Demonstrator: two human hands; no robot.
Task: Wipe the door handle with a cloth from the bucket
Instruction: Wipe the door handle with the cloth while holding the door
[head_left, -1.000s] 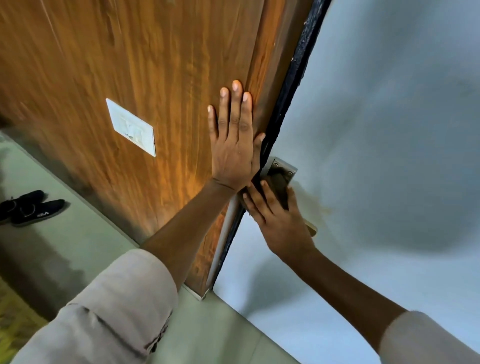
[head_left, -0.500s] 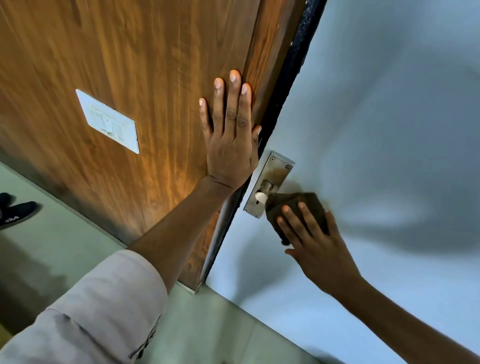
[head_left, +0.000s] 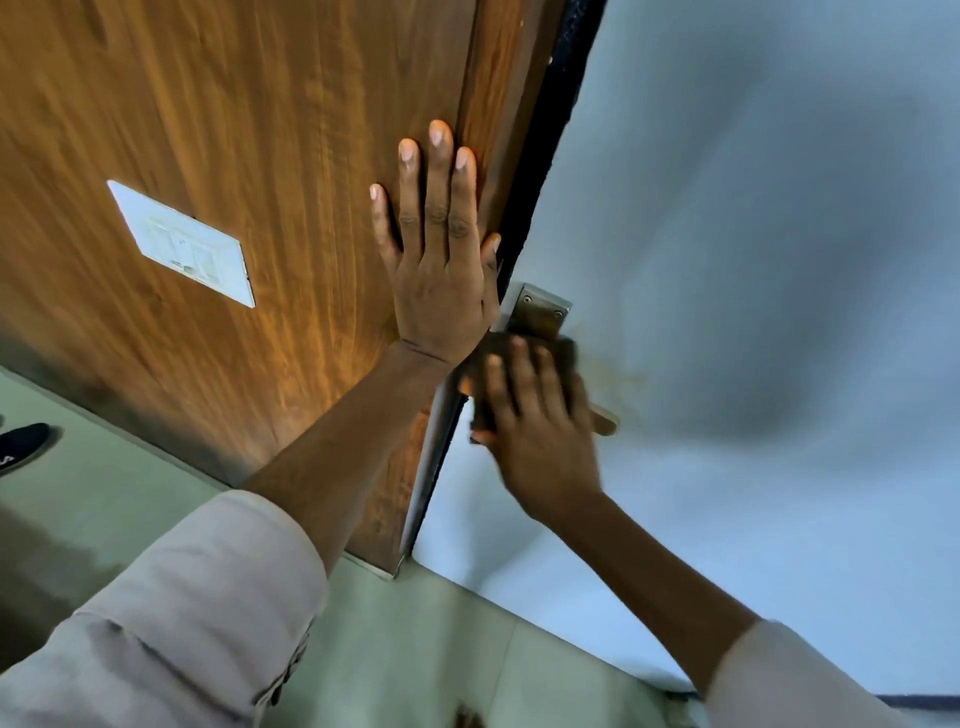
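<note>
While the left hand (head_left: 441, 270) lies flat and open against the brown wooden panel (head_left: 270, 156), fingers spread and gripping nothing, the right hand (head_left: 535, 426) presses a dark brown cloth (head_left: 566, 353) onto the door handle (head_left: 605, 421). Its fingers are stretched over the cloth rather than curled, and the hand is blurred. Only the lever's tip shows past the hand, and the top of the metal backplate (head_left: 540, 312) with two screws shows above the cloth, on the pale blue door (head_left: 753, 234). A white switch plate (head_left: 182, 241) sits on the wood, well to the left. One dark shoe (head_left: 21, 447) lies on the floor (head_left: 415, 649).
</note>
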